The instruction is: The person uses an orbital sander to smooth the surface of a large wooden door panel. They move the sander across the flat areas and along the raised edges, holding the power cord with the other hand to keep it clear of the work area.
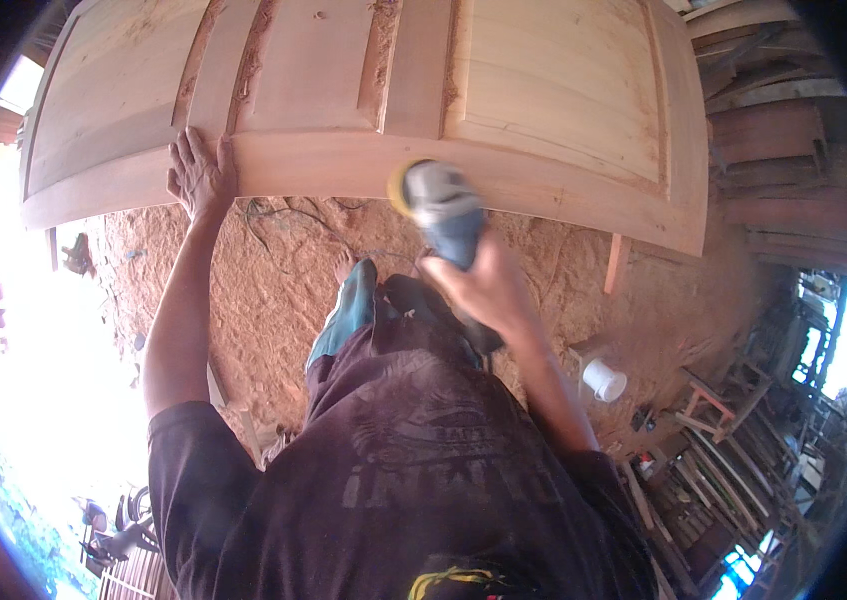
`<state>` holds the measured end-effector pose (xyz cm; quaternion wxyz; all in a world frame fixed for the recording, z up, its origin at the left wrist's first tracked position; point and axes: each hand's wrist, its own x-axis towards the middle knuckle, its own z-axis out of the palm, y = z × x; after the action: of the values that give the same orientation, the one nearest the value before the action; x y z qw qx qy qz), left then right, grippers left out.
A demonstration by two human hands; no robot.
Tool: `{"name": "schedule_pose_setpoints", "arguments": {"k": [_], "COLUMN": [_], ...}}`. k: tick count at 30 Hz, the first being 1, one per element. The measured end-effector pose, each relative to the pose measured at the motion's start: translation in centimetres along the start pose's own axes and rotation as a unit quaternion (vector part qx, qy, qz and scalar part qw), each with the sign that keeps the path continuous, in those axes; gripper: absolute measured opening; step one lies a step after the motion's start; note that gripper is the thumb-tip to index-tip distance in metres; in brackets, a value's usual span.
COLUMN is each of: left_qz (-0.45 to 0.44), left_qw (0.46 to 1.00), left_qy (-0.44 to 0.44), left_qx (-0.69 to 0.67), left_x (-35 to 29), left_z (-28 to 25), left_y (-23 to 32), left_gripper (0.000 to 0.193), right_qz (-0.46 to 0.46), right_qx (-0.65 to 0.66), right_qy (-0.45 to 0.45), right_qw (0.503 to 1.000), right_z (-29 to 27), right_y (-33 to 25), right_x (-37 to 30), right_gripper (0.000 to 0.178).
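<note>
A pale wooden panel door [323, 165] lies flat across the far side of the view, with reddish shavings along the grooves of its panels. My left hand [201, 175] rests with fingers spread on the door's near rail, left of the middle. In my right hand [491, 285] is an angle grinder [448, 215] with a blue body, a grey head and a yellow disc. The grinder's disc is at the near edge of the door; blur hides whether it touches the wood. My right fingers wrap round the blue body.
Sawdust and shavings cover the ground [273, 250], where a dark cord [283, 212] trails. A wooden leg [617, 262] stands under the door's right side. A white bucket [603, 380] sits at right, near stacked timber [713, 480]. More boards [768, 140] fill the far right.
</note>
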<state>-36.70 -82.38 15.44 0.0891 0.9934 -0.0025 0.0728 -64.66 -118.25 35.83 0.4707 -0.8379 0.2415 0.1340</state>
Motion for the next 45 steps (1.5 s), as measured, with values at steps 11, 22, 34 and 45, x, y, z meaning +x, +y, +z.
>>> {"name": "schedule_pose_setpoints", "arguments": {"k": [11,22,34,45], "left_qz": [0.007,0.019,-0.009,-0.016], "left_qw": [1.000,0.999,1.000,0.998], "left_qy": [0.006,0.029,-0.004,-0.044], "left_qx": [-0.017,0.017,0.028,0.034], "left_x": [-0.2,0.4,1.6,2.6], "left_z": [0.1,1.7,3.1,2.5], "left_y": [0.7,-1.4,-3.8,-4.8], "left_gripper": [0.092,0.093,0.095,0.094], "right_qz": [-0.025,0.067,0.141,0.253], "right_qx": [-0.167,-0.112,-0.075,0.047], "right_qy": [0.093,0.167,0.235,0.281], "right_qw": [0.981,0.977,0.959,0.925], "right_z": [4.3,-4.7,-15.5,-27.7], "right_y": [2.7,8.5,14.6,25.2], "right_x": [-0.1,-4.3,-6.1,-7.8], "right_gripper": [0.059,0.065,0.057,0.054]}}
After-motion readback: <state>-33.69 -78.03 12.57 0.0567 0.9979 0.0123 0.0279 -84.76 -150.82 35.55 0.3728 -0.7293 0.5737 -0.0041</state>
